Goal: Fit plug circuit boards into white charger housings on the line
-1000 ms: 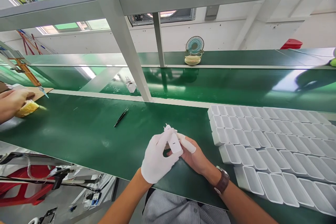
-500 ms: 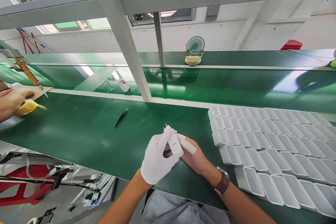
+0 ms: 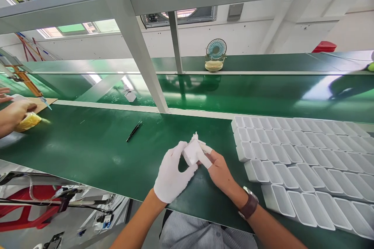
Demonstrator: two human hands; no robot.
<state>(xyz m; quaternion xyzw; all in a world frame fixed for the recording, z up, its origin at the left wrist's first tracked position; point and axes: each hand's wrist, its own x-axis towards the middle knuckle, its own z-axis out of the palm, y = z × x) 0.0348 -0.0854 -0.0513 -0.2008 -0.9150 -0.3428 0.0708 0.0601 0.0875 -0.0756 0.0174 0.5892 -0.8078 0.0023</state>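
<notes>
A small white plastic casing point(image 3: 191, 153) with a narrow nozzle-like tip is held between both hands, just above the green bench. My left hand point(image 3: 173, 175), in a white glove, grips its left side between thumb and fingers. My right hand point(image 3: 219, 169) wears white finger cots and pinches the casing from the right; its wrist carries a brown-strapped watch. What the casing is exactly, I cannot make out. Black tweezers point(image 3: 134, 131) lie on the bench to the left of my hands.
Rows of white open trays point(image 3: 280, 202) cover the bench at right. Beyond a metal post point(image 3: 137, 46), a similar white piece point(image 3: 130, 95) sits on the green belt point(image 3: 248, 95). Another person's hand point(image 3: 17, 114) is at far left, by an orange dispenser syringe point(image 3: 30, 85). A small fan point(image 3: 216, 52) stands behind.
The casing has turned in my hands, its slotted face no longer showing, and my right fingers have shifted on it. The white piece on the belt has moved left.
</notes>
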